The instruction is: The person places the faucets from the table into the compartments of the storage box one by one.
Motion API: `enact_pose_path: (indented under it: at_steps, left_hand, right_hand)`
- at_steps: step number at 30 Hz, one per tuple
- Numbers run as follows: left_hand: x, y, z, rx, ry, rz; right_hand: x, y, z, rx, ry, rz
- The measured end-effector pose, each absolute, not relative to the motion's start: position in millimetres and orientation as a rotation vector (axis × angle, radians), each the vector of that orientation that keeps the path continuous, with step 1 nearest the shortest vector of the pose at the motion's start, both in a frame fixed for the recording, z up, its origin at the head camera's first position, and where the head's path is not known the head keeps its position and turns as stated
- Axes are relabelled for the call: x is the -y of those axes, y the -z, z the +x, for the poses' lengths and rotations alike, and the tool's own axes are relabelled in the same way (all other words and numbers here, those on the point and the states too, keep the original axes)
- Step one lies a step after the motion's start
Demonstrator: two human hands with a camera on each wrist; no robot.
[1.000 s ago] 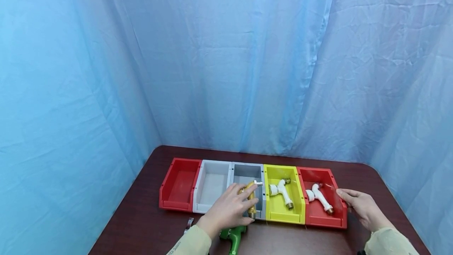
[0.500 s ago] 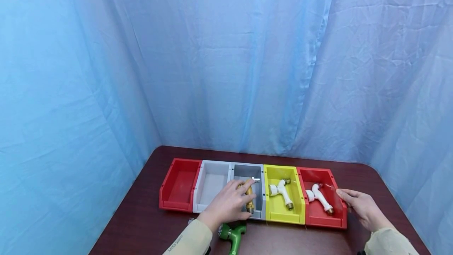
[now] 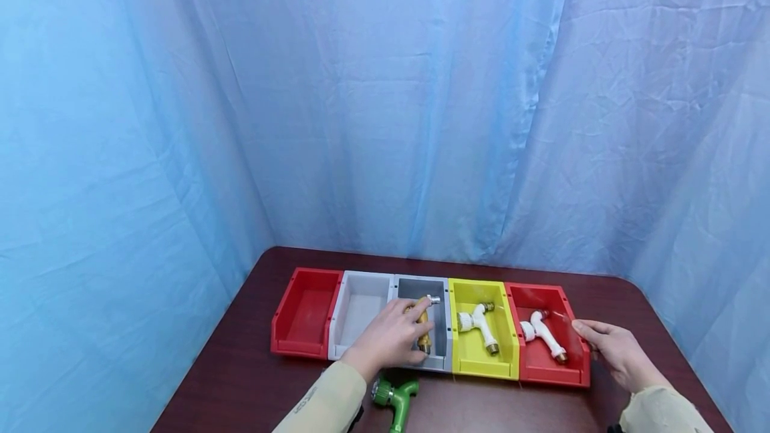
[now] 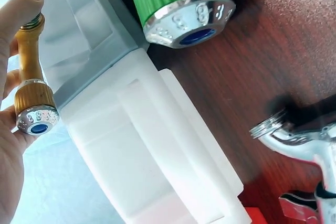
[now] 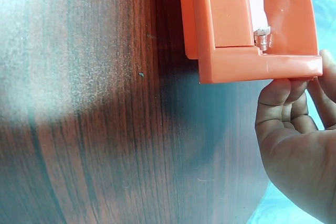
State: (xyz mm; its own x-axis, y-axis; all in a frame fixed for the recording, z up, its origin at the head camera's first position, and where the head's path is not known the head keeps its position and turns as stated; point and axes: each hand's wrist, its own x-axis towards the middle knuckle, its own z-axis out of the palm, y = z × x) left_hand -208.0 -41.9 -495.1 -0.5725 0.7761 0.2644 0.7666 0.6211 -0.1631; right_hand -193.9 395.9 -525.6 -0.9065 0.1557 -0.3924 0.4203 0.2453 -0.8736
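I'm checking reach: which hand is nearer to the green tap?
Left. The left hand holds a yellow tap just beyond the green tap; the right hand is farther off to the right, gripping the rightmost red bin.

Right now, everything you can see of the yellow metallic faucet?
The yellow, metallic-looking faucet has a ribbed knob with a silver, blue-centred cap, one silver end and one brass-coloured. Gripped by the left hand, it points roughly front to back, over or inside the middle grey plastic-looking bin; bin contact is unclear.
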Motion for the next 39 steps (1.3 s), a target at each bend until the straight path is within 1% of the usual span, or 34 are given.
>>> enact_pose_path:
  at_steps: [16,26,39]
  left_hand:
    - [29,483,-216,2.677,-0.205,-1.219]
    - [21,488,-221,2.716,-0.310,-1.203]
    - [15,492,-222,2.781,-0.290,-1.195]
  right_hand:
    - [-398,526,-195,-2.290,1.715,0.556]
    - [-396,526,-194,-2.295,1.719,0.558]
    - [-394,525,-193,-2.297,1.736,0.547]
